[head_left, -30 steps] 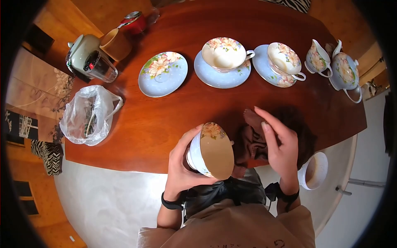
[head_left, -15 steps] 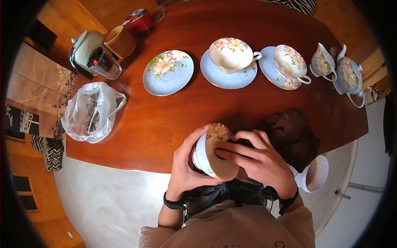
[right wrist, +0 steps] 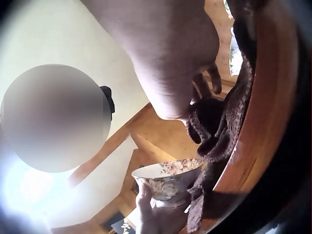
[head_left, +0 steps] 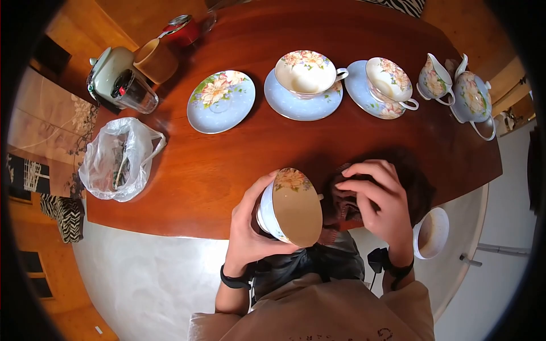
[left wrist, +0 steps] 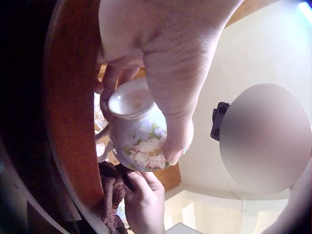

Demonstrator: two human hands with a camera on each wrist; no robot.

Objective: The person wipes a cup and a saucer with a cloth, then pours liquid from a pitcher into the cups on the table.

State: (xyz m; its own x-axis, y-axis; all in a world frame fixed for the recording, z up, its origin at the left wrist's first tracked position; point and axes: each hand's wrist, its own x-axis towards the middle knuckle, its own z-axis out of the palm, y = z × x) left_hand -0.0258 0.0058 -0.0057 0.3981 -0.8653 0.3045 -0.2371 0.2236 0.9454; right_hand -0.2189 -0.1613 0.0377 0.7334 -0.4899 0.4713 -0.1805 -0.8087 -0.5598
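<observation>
My left hand [head_left: 250, 219] grips a pale-blue floral teacup [head_left: 296, 210] by its outside, thumb below and fingers above, its mouth tilted toward the right. The left wrist view shows the white foot ring of the teacup [left wrist: 131, 100] and the thumb pressed over its painted flowers. Just right of the teacup, my right hand [head_left: 384, 199] has bent fingers at a dark brown cloth [head_left: 421, 176]. In the right wrist view, the cloth [right wrist: 214, 126] bunches up against the hand and drapes down by the table edge; the thumb is mostly hidden.
Across the table [head_left: 227, 170] stand a bare saucer [head_left: 222, 113], two teacups on saucers [head_left: 304, 108] [head_left: 375, 105], a creamer [head_left: 435, 79] and a teapot [head_left: 473, 99]. A plastic bag [head_left: 122, 162], glass tumbler [head_left: 136, 96] and wooden cup [head_left: 156, 62] sit left. A white container [head_left: 432, 233] is below, right.
My right hand moved into the teacup's mouth half a second ago, then drew back right, its fingers now more bent than at first. The left hand keeps its grip on the teacup.
</observation>
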